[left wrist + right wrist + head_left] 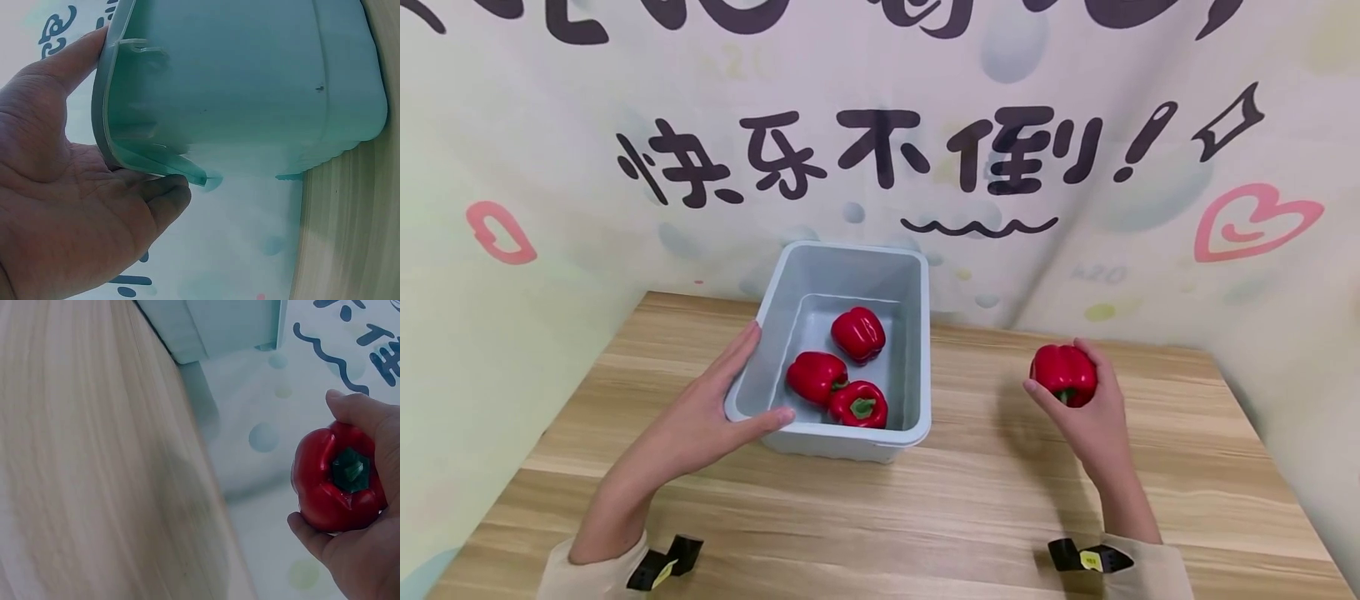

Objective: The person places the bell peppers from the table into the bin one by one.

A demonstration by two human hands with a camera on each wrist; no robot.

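Note:
A light blue-grey plastic bin (850,435) stands on the table with three red bell peppers inside: one bell pepper (858,334) toward the back, another bell pepper (816,377) at the left, and a third bell pepper (859,406) showing its green stem at the front. My left hand (715,417) grips the bin's near left corner, thumb over the rim and fingers along the outer side, as the left wrist view also shows. Off to the right, above the tabletop, my right hand (1097,417) holds a red bell pepper (334,481) between thumb and fingers, its green stem exposed.
The wood-grain table (985,500) runs back to a printed cloth backdrop (820,75) with dark lettering, which rises just behind the bin. Black straps sit on both sleeves. In the right wrist view, the bin's lower part (231,325) appears at the top.

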